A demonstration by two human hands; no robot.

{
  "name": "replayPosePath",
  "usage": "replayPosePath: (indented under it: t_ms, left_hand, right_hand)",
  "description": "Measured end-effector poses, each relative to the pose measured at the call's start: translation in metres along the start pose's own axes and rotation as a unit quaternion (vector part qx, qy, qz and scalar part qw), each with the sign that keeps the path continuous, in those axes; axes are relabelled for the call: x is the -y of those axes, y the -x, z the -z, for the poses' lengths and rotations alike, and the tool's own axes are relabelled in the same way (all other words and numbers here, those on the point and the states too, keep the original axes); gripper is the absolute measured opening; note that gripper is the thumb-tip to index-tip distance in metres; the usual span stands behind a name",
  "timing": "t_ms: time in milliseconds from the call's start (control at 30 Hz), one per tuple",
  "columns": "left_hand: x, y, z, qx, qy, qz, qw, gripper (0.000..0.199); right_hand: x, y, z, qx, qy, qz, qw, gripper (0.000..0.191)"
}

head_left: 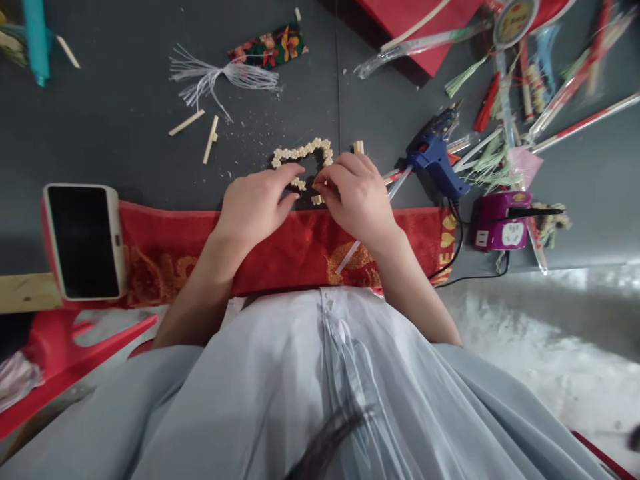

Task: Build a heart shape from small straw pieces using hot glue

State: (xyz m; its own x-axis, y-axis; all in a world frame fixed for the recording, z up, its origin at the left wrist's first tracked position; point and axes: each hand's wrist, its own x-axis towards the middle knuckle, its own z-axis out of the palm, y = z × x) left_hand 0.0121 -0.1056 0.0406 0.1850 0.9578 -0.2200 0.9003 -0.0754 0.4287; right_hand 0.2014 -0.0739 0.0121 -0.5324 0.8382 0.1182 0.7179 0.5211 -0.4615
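A cream-coloured knobbly strip point(303, 151) lies bent in an open loop on the dark table. My left hand point(257, 203) is at the strip's left side, thumb and index finger apart around its lower left end, with nothing visible gripped. On the right, my right hand point(357, 197) has its thumb and fingertips pinched together near the strip's right end; whatever is between them is too small to make out. A short cream piece point(317, 199) lies just below those fingertips. Behind the right hand stands another small cream bundle point(359, 147).
A blue glue gun point(436, 157) and a purple power socket point(503, 221) with cables are at the right, among sticks and raffia. A phone point(85, 241) lies left on a red towel point(295, 250). White fibres point(250, 75) and thin sticks point(211, 140) lie farther back.
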Motion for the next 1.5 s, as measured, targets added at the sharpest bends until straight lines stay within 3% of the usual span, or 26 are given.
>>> replayPosePath:
  t_ms: [200, 767, 1033, 1500]
  left_hand:
    - [0.008, -0.006, -0.005, 0.014, 0.005, -0.017, 1.0, 0.037]
    - [0.015, -0.011, -0.011, 0.04, 0.07, -0.024, 0.996, 0.031]
    - [0.013, -0.009, -0.008, 0.036, 0.039, -0.035, 0.998, 0.031]
    - [0.013, -0.011, -0.009, 0.041, 0.033, -0.033, 0.998, 0.031]
  right_hand:
    - [0.01, 0.0, -0.006, 0.009, 0.081, -0.018, 0.996, 0.022]
    - [0.01, 0.001, -0.005, 0.032, 0.001, -0.061, 0.998, 0.024]
    - [0.007, 0.003, -0.006, 0.013, 0.022, -0.028, 0.999, 0.022]
    - [0.016, -0.002, 0.0, 0.028, 0.07, -0.051, 0.996, 0.013]
